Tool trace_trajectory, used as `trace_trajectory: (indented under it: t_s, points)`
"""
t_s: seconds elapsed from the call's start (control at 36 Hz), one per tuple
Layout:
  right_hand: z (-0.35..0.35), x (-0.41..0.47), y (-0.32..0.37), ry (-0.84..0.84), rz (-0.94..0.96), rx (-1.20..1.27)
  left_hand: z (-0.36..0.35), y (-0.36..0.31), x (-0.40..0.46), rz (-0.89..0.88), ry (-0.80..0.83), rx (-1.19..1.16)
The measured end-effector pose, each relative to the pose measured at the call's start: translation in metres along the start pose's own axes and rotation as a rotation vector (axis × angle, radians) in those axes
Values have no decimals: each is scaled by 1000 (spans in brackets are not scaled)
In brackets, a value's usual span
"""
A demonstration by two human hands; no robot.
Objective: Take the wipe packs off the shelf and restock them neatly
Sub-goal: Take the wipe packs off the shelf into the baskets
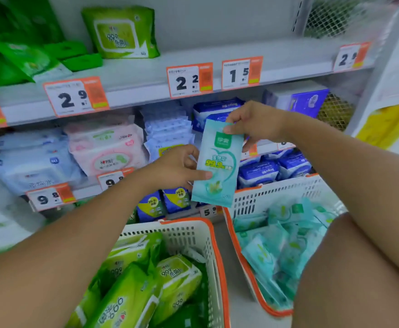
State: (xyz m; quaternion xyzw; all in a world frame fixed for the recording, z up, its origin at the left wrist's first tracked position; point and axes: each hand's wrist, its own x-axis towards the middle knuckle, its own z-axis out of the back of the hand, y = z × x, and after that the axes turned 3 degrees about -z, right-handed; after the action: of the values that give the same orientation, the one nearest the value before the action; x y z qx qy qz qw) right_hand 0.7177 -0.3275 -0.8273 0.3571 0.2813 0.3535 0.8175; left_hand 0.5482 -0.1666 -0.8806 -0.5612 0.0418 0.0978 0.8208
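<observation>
A slim teal wipe pack (217,166) hangs upright in front of the shelves, held by both hands. My right hand (255,123) pinches its top edge. My left hand (179,168) pinches its left side, thumb across the front. Below it, a white basket with an orange rim (276,192) holds several more teal packs (281,235). A second white basket (193,233) in the lower middle holds several green wipe packs (151,280). One green pack (122,31) stands on the upper shelf (217,55), whose middle and right stretch is bare.
Green packs (23,55) lie piled at the upper shelf's left. Orange price tags (189,79) line the shelf edge. The lower shelf holds white, pink (106,147) and blue packs (276,166). A mesh side panel (335,17) closes the right end. My knee (350,275) overlaps the right basket.
</observation>
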Motion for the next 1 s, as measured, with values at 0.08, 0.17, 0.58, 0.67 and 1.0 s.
trace_trajectory:
  t_s: [0.08, 0.17, 0.58, 0.67, 1.0]
  points:
    - [18, 3, -26, 35, -129, -218, -19, -1, 12, 60, 170, 235]
    - [31, -2, -50, 186, -422, -583, -33, -6, 18, 101, 426, 550]
    - [-40, 41, 128, -155, 394, 152, 181, -65, -15, -411, -804, 800]
    - [-54, 75, 195, -303, 467, 312, 236, -65, -36, -20, -643, 1137]
    - [-31, 253, 232, -221, -164, 245, 301, -39, -18, 319, -193, 1145]
